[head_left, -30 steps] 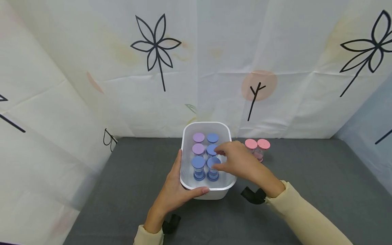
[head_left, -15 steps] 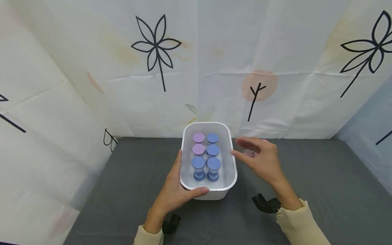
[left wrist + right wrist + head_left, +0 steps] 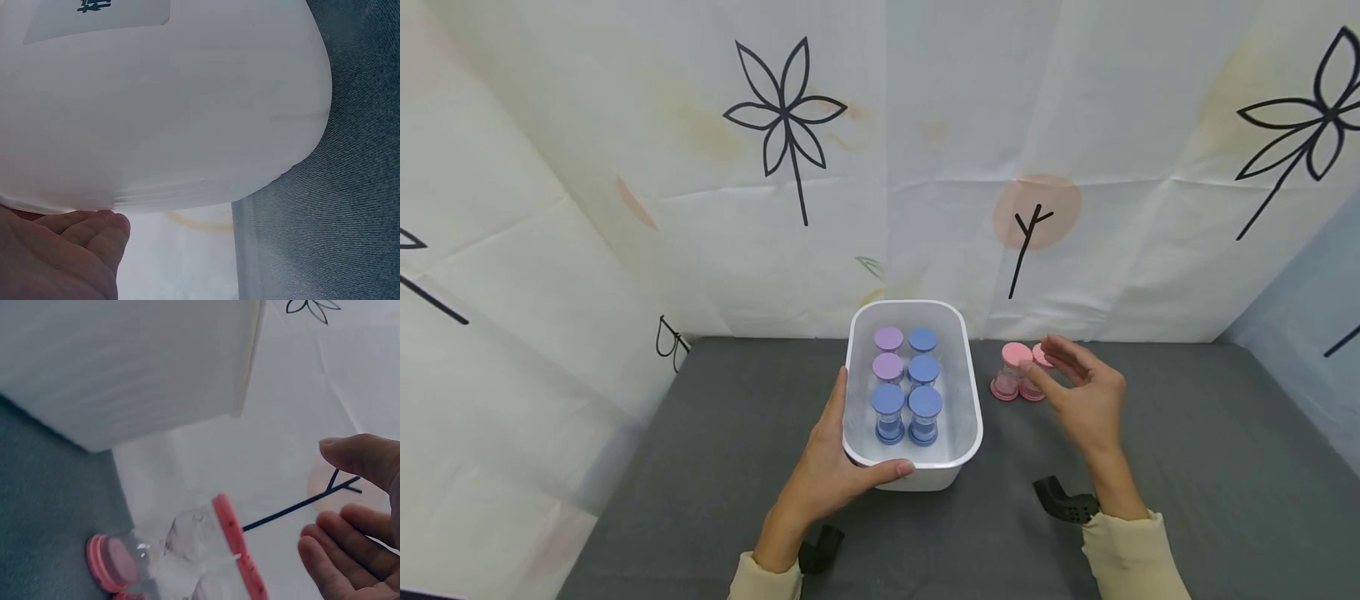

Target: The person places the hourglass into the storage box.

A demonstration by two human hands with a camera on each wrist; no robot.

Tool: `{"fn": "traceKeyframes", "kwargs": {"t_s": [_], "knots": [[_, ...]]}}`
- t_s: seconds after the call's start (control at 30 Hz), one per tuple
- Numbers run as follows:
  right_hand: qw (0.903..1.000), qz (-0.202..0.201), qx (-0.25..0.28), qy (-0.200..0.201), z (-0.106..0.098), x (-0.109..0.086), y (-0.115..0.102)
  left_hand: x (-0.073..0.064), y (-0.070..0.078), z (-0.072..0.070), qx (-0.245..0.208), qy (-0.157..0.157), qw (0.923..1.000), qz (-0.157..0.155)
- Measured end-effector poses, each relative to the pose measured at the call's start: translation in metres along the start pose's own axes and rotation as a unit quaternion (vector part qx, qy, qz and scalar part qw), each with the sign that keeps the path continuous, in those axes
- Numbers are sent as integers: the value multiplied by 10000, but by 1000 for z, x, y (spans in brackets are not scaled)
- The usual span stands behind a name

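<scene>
My left hand [image 3: 826,467] rests on the near left corner of a white plastic box [image 3: 976,417], fingers along its left side and thumb stretched across the front. Inside stand several small sand timers: two with purple caps [image 3: 888,365] at the back left, the others with blue caps [image 3: 925,402]. To the right of the box, two pink sand timers [image 3: 1017,354] stand upright side by side. My right hand [image 3: 1086,396] is beside them, thumb and fingers apart, partly covering the right one. In the right wrist view it holds nothing, its fingers apart from the pink cap [image 3: 240,547].
A dark grey cloth [image 3: 737,433] covers the table. Behind it hangs a pale curtain [image 3: 940,242] printed with flowers and a tree. Black wrist mounts [image 3: 1066,500] sit on both wrists, and the box's side carries a label [image 3: 125,15].
My right hand has moved from above the blue sand timers in the box, out to the right, to the pink ones. The left hand has stayed on the box.
</scene>
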State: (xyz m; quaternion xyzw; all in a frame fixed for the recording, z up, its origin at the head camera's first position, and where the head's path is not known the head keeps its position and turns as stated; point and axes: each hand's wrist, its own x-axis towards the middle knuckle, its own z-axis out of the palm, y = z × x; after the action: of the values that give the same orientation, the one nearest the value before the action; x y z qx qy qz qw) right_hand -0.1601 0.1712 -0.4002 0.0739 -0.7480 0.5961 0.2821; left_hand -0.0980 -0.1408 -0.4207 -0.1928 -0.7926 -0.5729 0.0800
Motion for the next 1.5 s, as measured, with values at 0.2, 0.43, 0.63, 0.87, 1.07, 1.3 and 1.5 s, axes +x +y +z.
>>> {"fn": "traceKeyframes", "kwargs": {"t_s": [0.2,0.43,0.63,0.87,1.07,1.3,1.5], "knots": [[9986,-165,-134,490,-7,2,14,1,1,0,60,1,10000,1],[9948,352,-744,594,-15,1,28,0,3,-1,87,12,9999,-61],[9898,676,-1176,437,-17,0,38,-1,1,0,119,33,9999,-113],[9905,873,-1059,73,-18,3,45,-1,1,0,60,44,9999,-144],[9883,996,-1098,-358,-23,11,46,0,-1,1,-9,82,9999,-123],[9776,1123,-1193,-1320,-34,26,52,-1,0,0,46,38,9998,-163],[9706,1198,-1147,-1747,-38,30,56,0,2,0,41,13,9999,-130]]}}
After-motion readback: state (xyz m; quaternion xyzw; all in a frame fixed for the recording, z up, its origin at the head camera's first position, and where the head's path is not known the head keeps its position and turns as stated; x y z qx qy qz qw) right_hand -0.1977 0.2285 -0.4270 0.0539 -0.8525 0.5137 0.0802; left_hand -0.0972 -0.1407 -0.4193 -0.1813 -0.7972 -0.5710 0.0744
